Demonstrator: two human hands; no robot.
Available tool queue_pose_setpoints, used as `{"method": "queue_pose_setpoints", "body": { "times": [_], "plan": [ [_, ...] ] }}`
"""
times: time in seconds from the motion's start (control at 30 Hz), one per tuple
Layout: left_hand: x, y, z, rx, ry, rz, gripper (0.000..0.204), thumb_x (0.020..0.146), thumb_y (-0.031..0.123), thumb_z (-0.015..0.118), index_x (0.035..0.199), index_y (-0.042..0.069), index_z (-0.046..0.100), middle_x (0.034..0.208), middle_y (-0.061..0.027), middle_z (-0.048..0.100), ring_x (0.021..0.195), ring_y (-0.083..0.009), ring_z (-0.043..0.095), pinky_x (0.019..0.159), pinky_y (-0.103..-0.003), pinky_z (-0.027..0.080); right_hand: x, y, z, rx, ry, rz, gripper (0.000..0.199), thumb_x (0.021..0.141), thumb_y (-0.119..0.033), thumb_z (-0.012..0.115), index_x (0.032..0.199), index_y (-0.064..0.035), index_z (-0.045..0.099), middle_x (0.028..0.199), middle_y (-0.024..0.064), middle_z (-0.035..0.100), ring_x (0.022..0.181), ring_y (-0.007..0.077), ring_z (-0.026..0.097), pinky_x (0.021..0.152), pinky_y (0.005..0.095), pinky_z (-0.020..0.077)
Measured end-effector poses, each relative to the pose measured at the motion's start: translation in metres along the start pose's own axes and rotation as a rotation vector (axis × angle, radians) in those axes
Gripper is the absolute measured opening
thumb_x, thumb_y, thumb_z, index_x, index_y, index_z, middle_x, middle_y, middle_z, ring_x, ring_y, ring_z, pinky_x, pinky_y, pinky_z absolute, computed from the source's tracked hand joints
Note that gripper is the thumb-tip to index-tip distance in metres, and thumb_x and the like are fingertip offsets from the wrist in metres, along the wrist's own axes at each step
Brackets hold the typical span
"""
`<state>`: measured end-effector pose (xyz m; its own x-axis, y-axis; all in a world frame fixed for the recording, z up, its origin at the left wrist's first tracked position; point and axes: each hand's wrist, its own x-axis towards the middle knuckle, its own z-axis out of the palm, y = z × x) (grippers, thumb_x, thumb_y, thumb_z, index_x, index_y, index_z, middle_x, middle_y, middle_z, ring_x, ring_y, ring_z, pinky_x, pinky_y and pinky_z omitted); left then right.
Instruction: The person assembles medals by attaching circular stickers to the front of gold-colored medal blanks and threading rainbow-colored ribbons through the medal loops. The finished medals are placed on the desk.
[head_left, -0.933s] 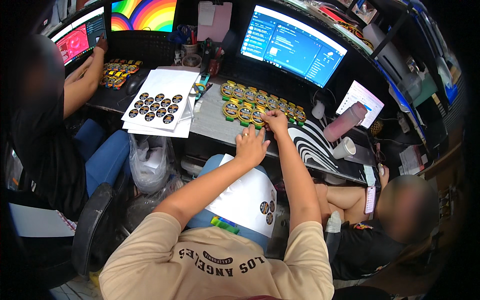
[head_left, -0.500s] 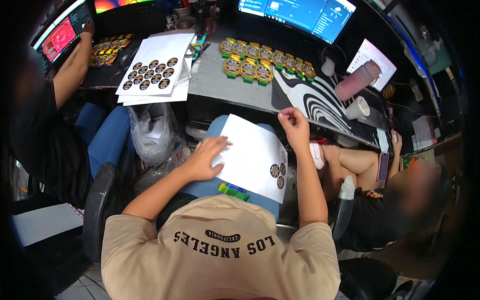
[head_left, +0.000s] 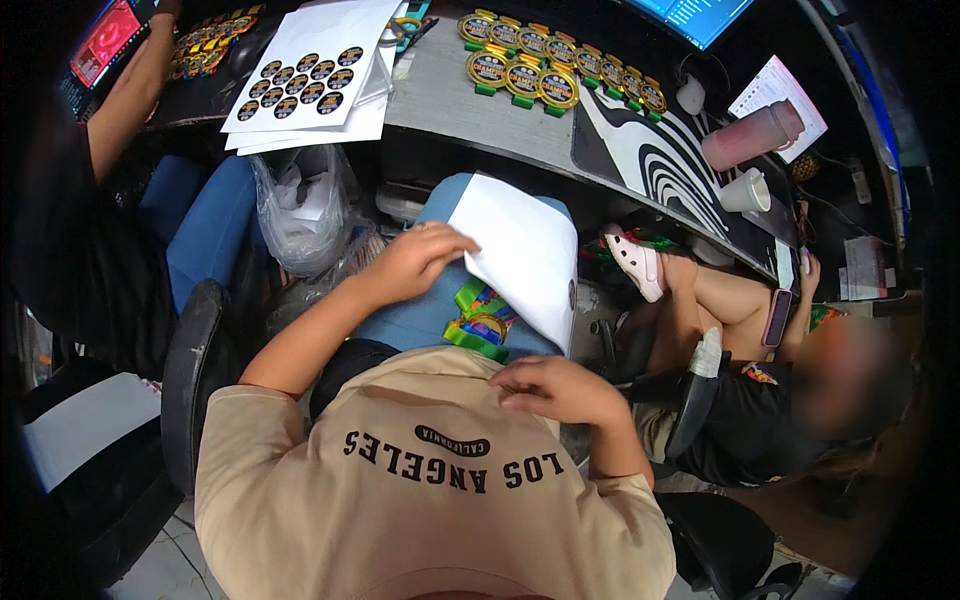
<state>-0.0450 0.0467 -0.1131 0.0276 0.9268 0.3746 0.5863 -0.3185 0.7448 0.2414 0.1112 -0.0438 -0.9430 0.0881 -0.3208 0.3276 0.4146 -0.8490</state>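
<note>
A white sheet [head_left: 520, 245] lies across my lap, its near left edge lifted and curling. My left hand [head_left: 425, 260] is closed at that edge, with thumb and fingers pinching the paper. Under the lifted side, a gold medal [head_left: 487, 327] with a green and multicoloured ribbon [head_left: 470, 296] rests on my thighs. My right hand [head_left: 565, 390] hovers in front of my shirt, just nearer to me than the medal. Its fingers are curled and slightly blurred; what they hold, if anything, does not show.
On the desk lie sheets of round black stickers [head_left: 300, 85], rows of gold medals [head_left: 520, 75], a patterned mat [head_left: 650, 160], a pink bottle [head_left: 750, 137] and a white cup [head_left: 745, 190]. A plastic bag [head_left: 300, 210] hangs below. People sit on both sides.
My right hand has dropped from beyond the sheet's right side to in front of my shirt. My left hand has raised the sheet's near edge, exposing the medal and ribbon. The view has shifted.
</note>
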Motion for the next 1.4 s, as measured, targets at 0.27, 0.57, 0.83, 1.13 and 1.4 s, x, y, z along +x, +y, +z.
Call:
{"method": "queue_pose_setpoints", "body": {
  "times": [0.27, 0.57, 0.83, 1.13, 1.4],
  "plan": [
    [0.034, 0.019, -0.020, -0.028, 0.067, 0.087, 0.024, 0.080, -0.006, 0.059, 0.101, 0.004, 0.067, 0.103, -0.0109, 0.068, 0.105, -0.0284, 0.063, 0.096, -0.040, 0.045, 0.051, 0.040, 0.050, -0.450, 0.677, 0.118, 0.038, 0.086, -0.013, 0.064, 0.123, -0.0055, 0.059, 0.110, 0.0186, 0.056, 0.102, 0.0387, 0.055, 0.088, 0.0432, 0.0454],
    [-0.008, 0.007, -0.031, -0.045, -0.081, -0.003, 0.030, 0.076, -0.011, 0.056, 0.098, 0.005, 0.069, 0.107, -0.0100, 0.068, 0.112, -0.0296, 0.060, 0.099, -0.042, 0.045, 0.028, -0.008, 0.044, -0.403, 0.548, -0.106, 0.012, 0.078, -0.007, 0.066, 0.089, -0.0043, 0.061, 0.081, 0.0148, 0.060, 0.079, 0.0341, 0.060, 0.067, 0.0429, 0.0480],
    [-0.063, 0.038, -0.034, 0.418, -0.358, -0.034, 0.042, 0.073, 0.000, 0.064, 0.114, 0.009, 0.067, 0.133, -0.0140, 0.055, 0.135, -0.0362, 0.038, 0.116, -0.049, 0.022, -0.006, -0.069, 0.022, 0.656, 0.935, -0.320, 0.011, 0.089, 0.002, 0.064, 0.096, 0.0017, 0.056, 0.089, 0.0083, 0.063, 0.073, 0.0112, 0.062, 0.061, 0.0222, 0.0498],
    [-0.048, 0.076, 0.039, -1.493, 0.048, -0.346, 0.106, 0.078, 0.054, 0.073, 0.153, 0.012, 0.011, 0.156, -0.0181, 0.021, 0.139, -0.0308, 0.034, 0.112, -0.043, 0.032, 0.072, -0.028, 0.050, 1.291, 0.575, -0.126, 0.015, 0.094, -0.006, 0.059, 0.103, -0.0041, 0.047, 0.096, 0.0120, 0.063, 0.083, 0.0150, 0.066, 0.066, 0.0285, 0.0600],
    [-0.018, 0.030, 0.046, -1.448, 0.194, -0.610, 0.040, 0.101, 0.032, 0.047, 0.131, 0.006, 0.043, 0.110, -0.0145, 0.062, 0.107, -0.0299, 0.062, 0.095, -0.044, 0.050, 0.039, 0.082, -0.009, -0.398, 1.039, 0.100, 0.021, 0.076, -0.010, 0.072, 0.095, -0.0006, 0.070, 0.104, 0.0153, 0.068, 0.097, 0.0344, 0.061, 0.086, 0.0392, 0.0477]
  ]
}}
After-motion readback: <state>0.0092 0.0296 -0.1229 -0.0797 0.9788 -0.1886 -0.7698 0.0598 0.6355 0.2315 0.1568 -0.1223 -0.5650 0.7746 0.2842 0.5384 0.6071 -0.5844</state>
